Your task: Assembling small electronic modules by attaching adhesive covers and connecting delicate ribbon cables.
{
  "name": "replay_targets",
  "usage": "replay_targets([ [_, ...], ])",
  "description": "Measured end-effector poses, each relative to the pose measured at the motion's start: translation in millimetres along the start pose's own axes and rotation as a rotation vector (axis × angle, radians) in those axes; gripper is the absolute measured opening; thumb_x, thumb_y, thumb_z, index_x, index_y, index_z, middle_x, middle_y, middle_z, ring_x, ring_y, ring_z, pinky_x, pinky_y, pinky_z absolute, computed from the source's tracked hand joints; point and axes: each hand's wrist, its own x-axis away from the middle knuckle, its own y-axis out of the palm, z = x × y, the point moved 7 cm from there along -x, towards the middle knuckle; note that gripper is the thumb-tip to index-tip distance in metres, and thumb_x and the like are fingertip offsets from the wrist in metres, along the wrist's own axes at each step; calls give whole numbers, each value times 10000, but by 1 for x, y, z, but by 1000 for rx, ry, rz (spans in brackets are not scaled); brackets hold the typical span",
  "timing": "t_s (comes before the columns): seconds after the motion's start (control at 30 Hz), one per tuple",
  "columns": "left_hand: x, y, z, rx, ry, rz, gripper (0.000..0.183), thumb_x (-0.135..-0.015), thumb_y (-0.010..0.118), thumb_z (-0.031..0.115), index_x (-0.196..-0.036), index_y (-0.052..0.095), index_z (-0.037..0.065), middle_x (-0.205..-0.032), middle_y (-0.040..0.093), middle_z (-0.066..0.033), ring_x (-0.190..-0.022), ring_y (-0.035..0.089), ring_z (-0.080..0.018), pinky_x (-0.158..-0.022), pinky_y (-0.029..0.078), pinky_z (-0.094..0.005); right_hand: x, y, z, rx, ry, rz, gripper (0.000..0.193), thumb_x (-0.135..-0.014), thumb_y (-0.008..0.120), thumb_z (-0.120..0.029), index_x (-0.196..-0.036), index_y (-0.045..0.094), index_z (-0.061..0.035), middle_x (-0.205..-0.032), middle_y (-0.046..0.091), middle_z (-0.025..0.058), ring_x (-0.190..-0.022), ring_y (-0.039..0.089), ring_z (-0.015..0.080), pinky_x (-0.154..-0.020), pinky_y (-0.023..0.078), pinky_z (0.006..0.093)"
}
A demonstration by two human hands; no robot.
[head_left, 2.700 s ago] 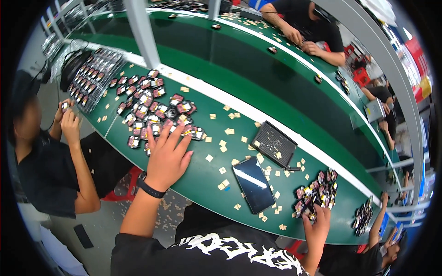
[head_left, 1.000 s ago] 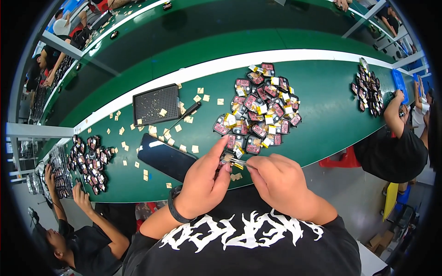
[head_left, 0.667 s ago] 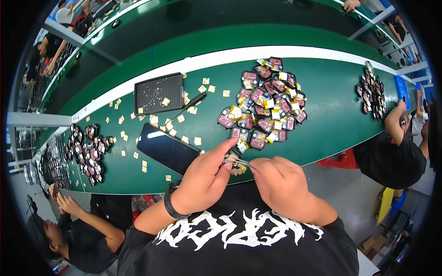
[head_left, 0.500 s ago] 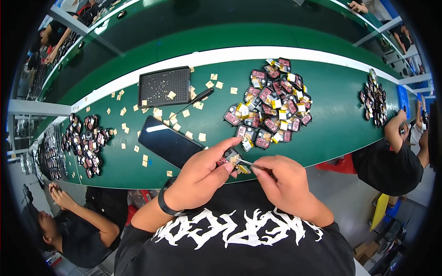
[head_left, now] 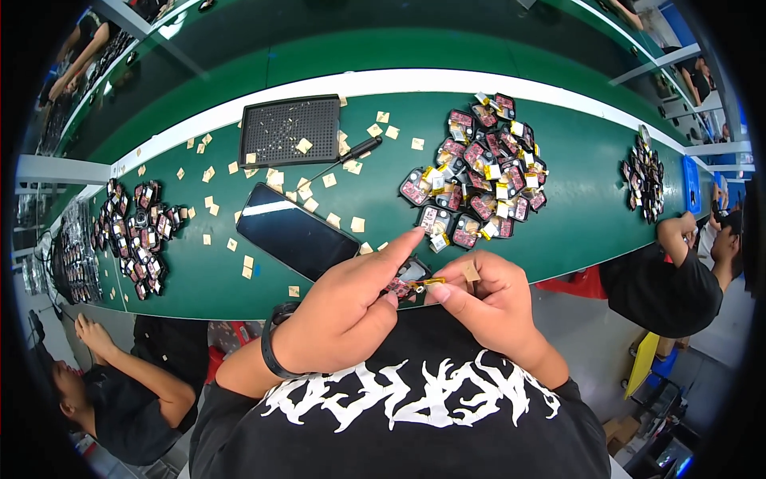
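My left hand (head_left: 339,307) is closed round a small black electronic housing (head_left: 416,270) with a red circuit board (head_left: 399,287) at its near side. Thumb and forefinger of my right hand (head_left: 487,299) pinch the end of a yellow strip (head_left: 433,281) that runs from the circuit board. A tan square (head_left: 471,273) sticks up at my right fingers. Whether tweezers are still inside that hand is hidden. Just beyond both hands lies a pile of similar opened housings (head_left: 483,172), with red boards and white-and-yellow batteries.
A dark phone-like slab (head_left: 299,235) lies left of my hands. Beyond it are a black perforated tray (head_left: 291,132), a black-handled screwdriver (head_left: 363,149) and scattered tan squares (head_left: 357,224). More housings are heaped left (head_left: 144,239) and far right (head_left: 643,176). Co-workers sit at both sides.
Half a second ago my right hand held tweezers against a tan square on the housing. Now its fingertips grip the yellow strip, with a tan square raised beside them. The board has tilted nearer me.
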Motion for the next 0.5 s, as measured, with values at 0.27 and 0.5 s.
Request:
replay_targets([
  [0.27, 5, -6, -1, -75, 24, 7, 611, -924, 545, -20, -1516, 406, -81, -830, 578, -137, -744, 569, -293, -719, 467, -389, -3, 13, -7, -16, -123, 4, 174, -958, 728, -13, -1122, 670, -3, -814, 635, -18, -646, 531, 16, -546, 401, 208],
  [0.5, 5, -9, -10, -53, 61, 76, 581, -911, 573, -42, -1485, 490, -26, -810, 598, -109, -701, 574, -236, -668, 467, -349, -6, 21, -32, 545, -381, -46, 181, -865, 827, -17, -1015, 731, 19, -844, 702, 68, -697, 609, 83, -620, 478, 247],
])
